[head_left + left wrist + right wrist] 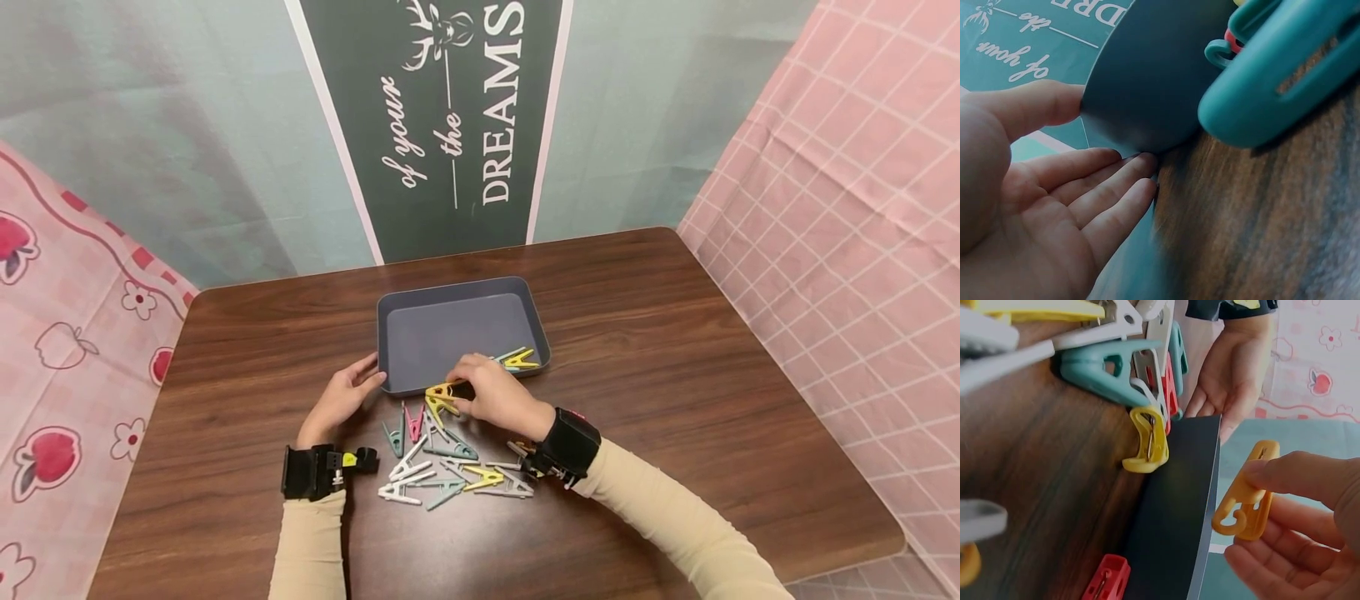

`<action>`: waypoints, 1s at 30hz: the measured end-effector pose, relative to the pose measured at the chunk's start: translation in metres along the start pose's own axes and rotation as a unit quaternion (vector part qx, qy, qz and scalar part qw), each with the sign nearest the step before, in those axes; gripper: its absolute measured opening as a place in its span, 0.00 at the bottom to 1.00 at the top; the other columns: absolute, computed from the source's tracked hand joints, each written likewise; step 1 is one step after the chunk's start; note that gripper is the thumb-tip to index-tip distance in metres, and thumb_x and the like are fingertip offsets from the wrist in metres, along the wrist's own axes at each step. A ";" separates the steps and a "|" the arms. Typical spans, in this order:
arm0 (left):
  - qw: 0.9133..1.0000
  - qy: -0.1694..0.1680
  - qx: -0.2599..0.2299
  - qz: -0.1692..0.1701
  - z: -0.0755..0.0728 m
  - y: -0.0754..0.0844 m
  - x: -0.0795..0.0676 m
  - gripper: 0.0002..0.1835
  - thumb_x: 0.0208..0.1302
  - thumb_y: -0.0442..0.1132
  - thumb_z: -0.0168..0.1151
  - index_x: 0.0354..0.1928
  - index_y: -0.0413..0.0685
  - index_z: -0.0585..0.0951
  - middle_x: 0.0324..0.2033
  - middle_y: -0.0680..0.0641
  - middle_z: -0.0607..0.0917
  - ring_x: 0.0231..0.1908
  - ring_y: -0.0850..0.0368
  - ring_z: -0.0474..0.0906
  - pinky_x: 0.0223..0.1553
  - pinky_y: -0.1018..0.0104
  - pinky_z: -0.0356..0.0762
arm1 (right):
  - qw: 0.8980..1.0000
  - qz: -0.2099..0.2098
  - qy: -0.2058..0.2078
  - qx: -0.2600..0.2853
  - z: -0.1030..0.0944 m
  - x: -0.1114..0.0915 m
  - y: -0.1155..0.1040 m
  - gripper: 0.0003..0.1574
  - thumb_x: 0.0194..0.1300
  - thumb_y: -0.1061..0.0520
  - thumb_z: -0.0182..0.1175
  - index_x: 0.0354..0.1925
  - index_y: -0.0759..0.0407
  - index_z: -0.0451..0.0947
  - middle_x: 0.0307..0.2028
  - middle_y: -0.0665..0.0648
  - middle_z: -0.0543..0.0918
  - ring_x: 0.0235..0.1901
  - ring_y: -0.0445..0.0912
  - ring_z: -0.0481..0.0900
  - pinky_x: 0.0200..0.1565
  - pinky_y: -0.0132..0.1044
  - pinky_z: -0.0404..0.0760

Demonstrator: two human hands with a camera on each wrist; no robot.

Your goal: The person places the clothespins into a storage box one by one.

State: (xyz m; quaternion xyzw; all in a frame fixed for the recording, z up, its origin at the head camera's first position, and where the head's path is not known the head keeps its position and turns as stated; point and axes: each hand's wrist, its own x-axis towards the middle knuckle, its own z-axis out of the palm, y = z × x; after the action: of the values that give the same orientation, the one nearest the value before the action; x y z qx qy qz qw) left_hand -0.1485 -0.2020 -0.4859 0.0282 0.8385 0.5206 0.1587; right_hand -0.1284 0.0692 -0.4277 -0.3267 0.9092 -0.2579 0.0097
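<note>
Between right thumb and fingers, my right hand [498, 396] pinches an orange-yellow clothespin [1247, 481] by the front wall of a dark grey tray [442, 333]. In the right wrist view the clothespin is above the tray's rim. My left hand [341, 400] touches the tray's front left corner, its fingers nearly straight, as the left wrist view shows. At the tray's front right lie a yellow clothespin [519, 359] and a light blue one, partly hidden by my right hand. Another yellow clothespin [1147, 440] is on the table against the front wall.
In front of the tray several loose clothespins, white, grey, green, pink and yellow [483, 477], form a pile on the wooden table [637, 333]. A red clothespin [1107, 578] lies close to the tray's wall. Curtains [637, 108] hang behind and beside the table.
</note>
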 end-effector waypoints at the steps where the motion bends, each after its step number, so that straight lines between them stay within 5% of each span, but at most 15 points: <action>1: 1.000 0.001 0.000 0.000 0.000 0.000 0.000 0.32 0.72 0.43 0.52 0.72 0.36 0.58 0.69 0.34 0.66 0.68 0.43 0.67 0.68 0.50 0.65 | 1.000 -0.002 0.003 0.000 -0.001 0.001 0.001 0.14 0.54 0.60 0.70 0.41 0.58 0.83 0.38 0.53 0.84 0.42 0.46 0.80 0.47 0.38 0.82; 15: 1.000 0.002 -0.015 0.005 0.002 -0.002 0.001 0.32 0.72 0.41 0.53 0.72 0.34 0.58 0.68 0.34 0.67 0.68 0.43 0.67 0.67 0.57 0.67 | 0.999 -0.017 0.045 -0.016 -0.007 0.014 0.008 0.15 0.55 0.60 0.70 0.43 0.59 0.82 0.40 0.54 0.84 0.43 0.47 0.81 0.48 0.39 0.82; 30: 1.000 0.002 -0.014 0.003 0.001 -0.001 0.001 0.32 0.72 0.41 0.53 0.72 0.35 0.58 0.68 0.34 0.66 0.68 0.43 0.66 0.67 0.55 0.66 | 1.000 -0.005 0.021 -0.008 -0.005 0.022 0.015 0.15 0.58 0.59 0.68 0.46 0.59 0.82 0.43 0.56 0.84 0.48 0.49 0.80 0.51 0.42 0.81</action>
State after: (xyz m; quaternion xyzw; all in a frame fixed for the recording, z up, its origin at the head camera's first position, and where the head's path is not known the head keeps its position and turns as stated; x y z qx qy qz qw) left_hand -0.1493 -0.2011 -0.4873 0.0274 0.8314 0.5327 0.1555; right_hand -0.1559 0.0684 -0.4268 -0.3259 0.9095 -0.2576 -0.0136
